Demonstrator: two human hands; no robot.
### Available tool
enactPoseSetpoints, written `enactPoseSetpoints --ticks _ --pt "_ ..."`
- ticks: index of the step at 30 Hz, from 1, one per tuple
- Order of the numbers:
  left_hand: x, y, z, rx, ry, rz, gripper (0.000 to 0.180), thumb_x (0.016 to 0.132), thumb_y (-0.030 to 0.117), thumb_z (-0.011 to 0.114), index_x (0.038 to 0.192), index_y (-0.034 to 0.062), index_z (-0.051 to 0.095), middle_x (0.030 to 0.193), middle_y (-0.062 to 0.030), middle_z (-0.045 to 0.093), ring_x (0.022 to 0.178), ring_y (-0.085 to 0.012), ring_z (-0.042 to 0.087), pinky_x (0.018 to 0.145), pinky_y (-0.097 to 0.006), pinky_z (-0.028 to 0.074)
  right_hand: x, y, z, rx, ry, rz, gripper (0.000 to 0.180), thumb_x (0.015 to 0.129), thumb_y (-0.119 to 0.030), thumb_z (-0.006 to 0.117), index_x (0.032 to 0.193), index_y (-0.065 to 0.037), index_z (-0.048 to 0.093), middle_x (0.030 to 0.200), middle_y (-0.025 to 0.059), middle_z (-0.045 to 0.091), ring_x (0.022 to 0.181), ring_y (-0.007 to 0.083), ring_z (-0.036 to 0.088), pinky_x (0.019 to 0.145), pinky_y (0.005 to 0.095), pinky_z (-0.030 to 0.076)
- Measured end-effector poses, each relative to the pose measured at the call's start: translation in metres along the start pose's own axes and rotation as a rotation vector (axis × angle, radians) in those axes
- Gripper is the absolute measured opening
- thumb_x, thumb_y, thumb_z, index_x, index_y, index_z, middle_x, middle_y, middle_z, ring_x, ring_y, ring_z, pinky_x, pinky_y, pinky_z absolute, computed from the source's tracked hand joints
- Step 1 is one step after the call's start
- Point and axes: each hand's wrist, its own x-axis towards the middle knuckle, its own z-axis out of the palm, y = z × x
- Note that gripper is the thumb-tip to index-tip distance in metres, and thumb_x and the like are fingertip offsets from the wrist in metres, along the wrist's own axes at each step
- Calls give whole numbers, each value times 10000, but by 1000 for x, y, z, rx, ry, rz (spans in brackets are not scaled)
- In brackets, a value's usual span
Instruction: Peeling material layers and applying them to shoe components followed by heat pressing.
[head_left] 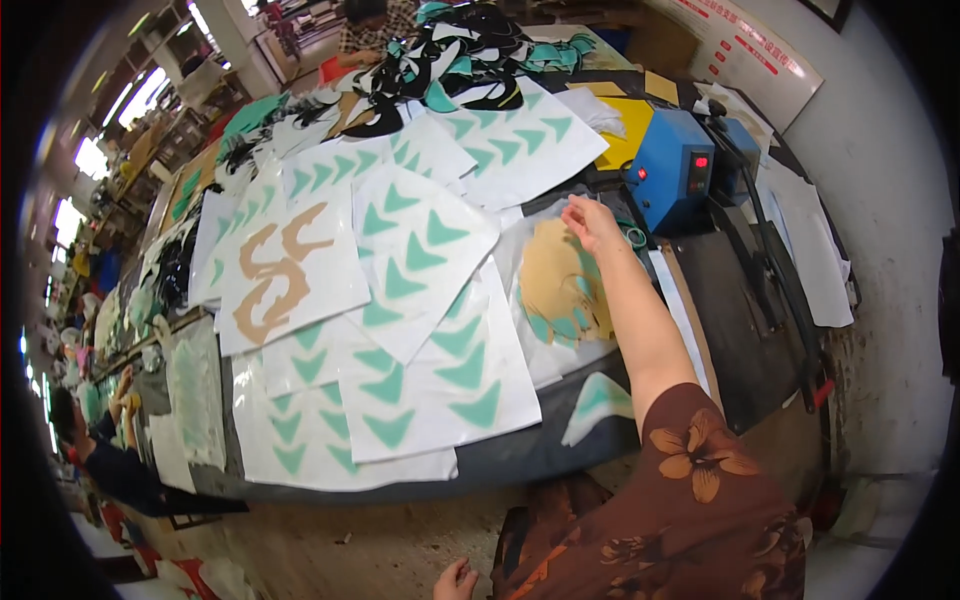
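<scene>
In the head view, white rectangular sheets printed with green arrowheads (418, 265) overlap across the dark tabletop (545, 432), apparently spread out so that each pattern shows face up. One white sheet with tan curved shapes (295, 270) lies on top of them at the left, its whole motif uncovered. A tangled heap of black, white and green cut pieces (460, 60) sits at the far edge, probably to leave the near surface for the flat sheets. The blue boxy machine with a red display (672, 170) stands at the right, seemingly within the right arm's reach.

The right hand (592, 224) is over the upper right part of a tan, flat pile of pieces with green patches (550, 270), which lies on clear, wrinkled plastic (560, 358). The pile extends below and to the left of the fingers. The thumb and fingers are bent toward each other; whether they pinch a piece or touch the pile, I cannot tell. A curved white-and-green piece (603, 402) lies nearer the person, left of the forearm. The left hand (456, 580) is low at the bottom edge, loosely curled, well apart from the pile; nothing visible is in it, though how far its fingers close is unclear.
</scene>
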Motion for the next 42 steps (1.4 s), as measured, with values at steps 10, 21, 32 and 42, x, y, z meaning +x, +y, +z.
enactPoseSetpoints --ticks 10,21,32,42 --pt "40 59 -78 -186 50 -353 362 927 164 613 1242 -13 585 1117 -161 652 1044 -233 591 916 -332 464 127 8 1 -195 512 23 251 827 -165 713 1033 -44 638 952 79 517 835 212 503 760 387 561" --pt "69 9 -92 -75 34 -313 399 935 220 622 1247 -27 583 1175 -172 642 1088 -248 579 940 -347 449 160 17 13 -533 488 -17 198 829 -280 732 883 -131 613 809 -1 601 669 131 560 541 270 491" --pt "81 36 -103 -89 -25 -394 410 943 208 598 1280 -23 568 1240 -188 617 1158 -275 560 977 -349 440 186 11 54 -398 288 -113 179 809 -130 671 968 -58 633 837 52 654 636 157 616 480 269 501" --pt "84 64 -101 -104 1 -373 410 954 214 586 1300 -6 563 1276 -173 606 1195 -282 550 997 -380 435 220 -230 216 -95 -38 -665 174 896 -129 621 1023 -11 617 876 109 663 746 222 668 701 343 594"
